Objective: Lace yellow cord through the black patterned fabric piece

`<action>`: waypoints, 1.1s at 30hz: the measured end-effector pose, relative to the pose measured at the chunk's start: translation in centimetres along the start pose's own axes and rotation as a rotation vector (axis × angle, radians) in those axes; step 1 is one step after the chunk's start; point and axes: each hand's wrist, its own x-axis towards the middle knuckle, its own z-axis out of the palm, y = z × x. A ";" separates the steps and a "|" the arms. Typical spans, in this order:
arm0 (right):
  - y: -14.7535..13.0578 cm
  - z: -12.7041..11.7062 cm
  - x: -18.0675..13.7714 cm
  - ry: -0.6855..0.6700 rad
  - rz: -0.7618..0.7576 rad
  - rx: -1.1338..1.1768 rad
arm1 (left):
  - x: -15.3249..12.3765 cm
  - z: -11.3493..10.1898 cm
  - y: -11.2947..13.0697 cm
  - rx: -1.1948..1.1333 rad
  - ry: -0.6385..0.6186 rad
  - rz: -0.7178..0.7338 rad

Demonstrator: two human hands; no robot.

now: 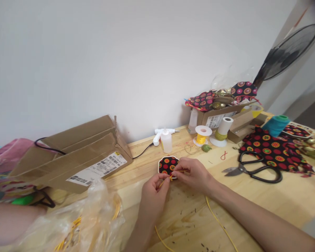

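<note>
A small flat piece covered in black cloth with red and yellow circles [167, 165], white at its rim, lies on the wooden table [252, 206]. My left hand [154, 196] pinches a thin yellow cord [217, 218] at the piece's lower edge. Opposite it, my right hand [194, 174] pinches the same cord at that spot, fingertips touching the piece. The cord trails back across the table toward me, under my right forearm.
Black scissors [254, 170] lie right of my hands on patterned cloth [274, 151]. Behind stand a small glue bottle [166, 140], a glue gun [160, 133], yellow cord spools [202, 135], a teal spool [276, 125] and boxes. A flattened carton [76, 157] and a plastic bag [84, 217] sit left.
</note>
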 end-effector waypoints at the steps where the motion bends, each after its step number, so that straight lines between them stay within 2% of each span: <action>1: 0.0 0.0 0.0 0.000 -0.006 -0.006 | 0.0 0.0 0.0 0.006 -0.012 -0.006; 6: -0.2 0.1 -0.1 0.010 -0.038 -0.009 | 0.1 -0.1 0.0 0.039 -0.056 -0.052; 16: -0.1 0.1 -0.2 -0.013 -0.066 0.013 | 0.0 -0.1 0.3 0.042 -0.032 -0.063; 27: -0.4 0.2 -0.4 0.077 -0.052 -0.045 | 0.2 -0.2 0.3 0.039 0.007 -0.019; 33: 0.1 0.4 -0.1 0.067 -0.029 -0.006 | 0.1 -0.1 0.3 0.067 0.035 -0.006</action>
